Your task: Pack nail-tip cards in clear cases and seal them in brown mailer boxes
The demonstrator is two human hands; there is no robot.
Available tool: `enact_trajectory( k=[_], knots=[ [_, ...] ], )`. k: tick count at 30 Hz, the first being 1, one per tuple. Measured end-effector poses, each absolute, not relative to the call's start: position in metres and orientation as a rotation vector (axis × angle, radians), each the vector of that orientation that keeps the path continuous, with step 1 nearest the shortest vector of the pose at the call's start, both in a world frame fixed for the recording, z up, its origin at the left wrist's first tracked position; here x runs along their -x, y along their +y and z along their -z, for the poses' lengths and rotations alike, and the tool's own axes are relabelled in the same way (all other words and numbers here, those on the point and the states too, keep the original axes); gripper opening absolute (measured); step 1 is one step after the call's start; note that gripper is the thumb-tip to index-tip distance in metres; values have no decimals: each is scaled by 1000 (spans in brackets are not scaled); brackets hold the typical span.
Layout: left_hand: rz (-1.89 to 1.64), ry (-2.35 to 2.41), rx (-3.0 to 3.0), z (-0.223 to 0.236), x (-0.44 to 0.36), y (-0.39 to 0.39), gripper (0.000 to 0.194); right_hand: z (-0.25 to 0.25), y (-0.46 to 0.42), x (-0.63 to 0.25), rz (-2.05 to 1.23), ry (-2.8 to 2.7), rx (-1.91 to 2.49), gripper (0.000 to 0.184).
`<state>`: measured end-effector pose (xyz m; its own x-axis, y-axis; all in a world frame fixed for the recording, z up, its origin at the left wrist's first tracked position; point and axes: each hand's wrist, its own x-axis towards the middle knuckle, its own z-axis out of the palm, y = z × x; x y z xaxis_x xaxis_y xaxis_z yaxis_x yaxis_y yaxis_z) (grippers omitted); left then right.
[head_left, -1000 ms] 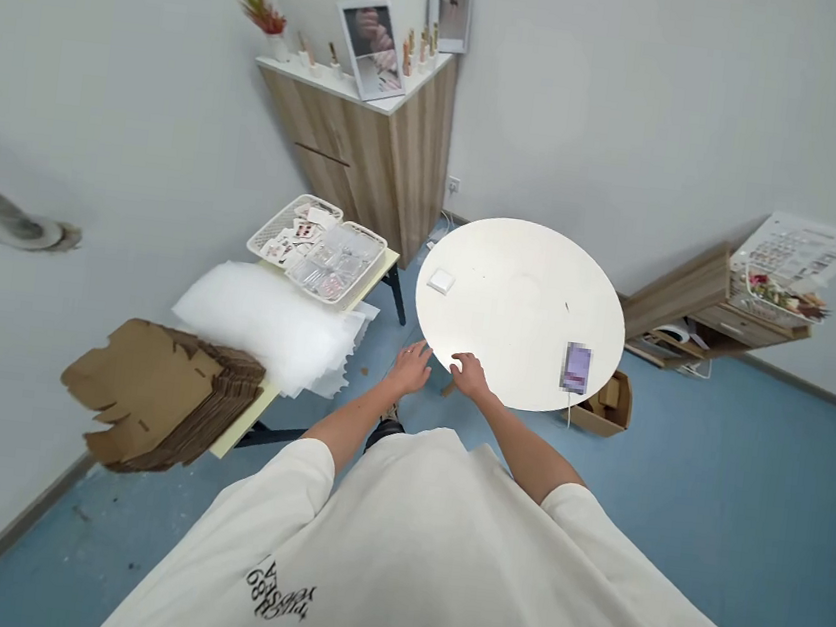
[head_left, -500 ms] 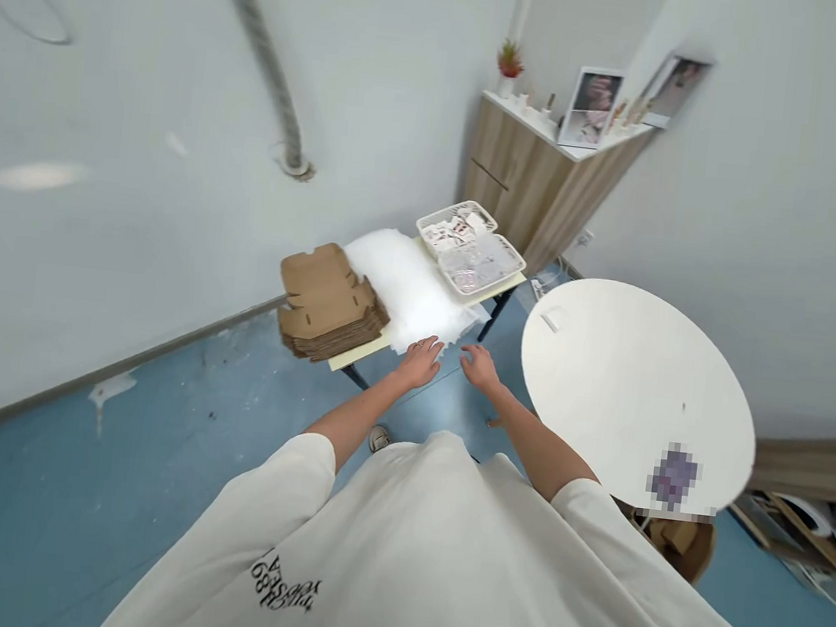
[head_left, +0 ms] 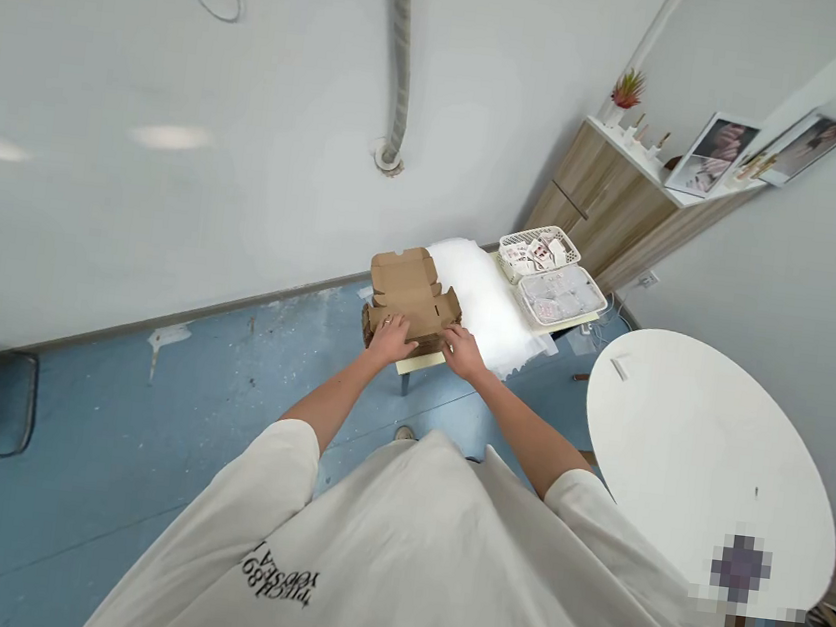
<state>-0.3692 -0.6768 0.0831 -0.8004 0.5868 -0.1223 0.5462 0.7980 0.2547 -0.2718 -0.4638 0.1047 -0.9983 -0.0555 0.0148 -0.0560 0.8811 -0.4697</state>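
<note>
A stack of flat die-cut cardboard box blanks [head_left: 409,297] lies at the near end of a pale yellow table [head_left: 420,363]. My left hand [head_left: 389,339] grips its near left part, and my right hand [head_left: 462,352] holds its near right corner. Part of the stack's near edge is hidden under my fingers. Just beyond it lies a heap of white foam sheets [head_left: 484,301], close to my right hand.
A white wire basket of small packets [head_left: 537,255] and a plastic tray of clear bags [head_left: 562,295] stand at the table's far end. A round white table [head_left: 704,457] is on the right. A wooden cabinet [head_left: 612,197] stands behind.
My hands have moved forward from the table's near edge onto the cardboard stack. The view has swung left, which shifts the round table toward the right edge.
</note>
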Motion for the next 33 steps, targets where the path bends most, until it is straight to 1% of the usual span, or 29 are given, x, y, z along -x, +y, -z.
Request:
enact_trajectory(
  k=[2,7,12,16,21,25,33],
  knots=[
    [-284,2788,-857,-79,376,-685,63,-107,-472,285,-718,-3085,-155,42],
    [-316,2809,-771,-73,380,-698,55,-105,-482,312,-604,-3220,-250,46],
    [-328,2802,-786,-73,385,-711,49,-100,-483,326,-567,-3272,-225,40],
    [-321,2780,-854,-70,386,-714,39,-96,-483,330,-536,-3291,-165,37],
    [-307,2827,-873,-66,383,-712,40,-94,-487,335,-395,-3318,-179,36],
    [-245,2776,-937,-64,382,-709,30,-92,-492,338,-377,-3329,-154,35],
    [-202,2775,-959,-66,379,-707,35,-90,-494,334,-383,-3328,-86,35]
  ],
)
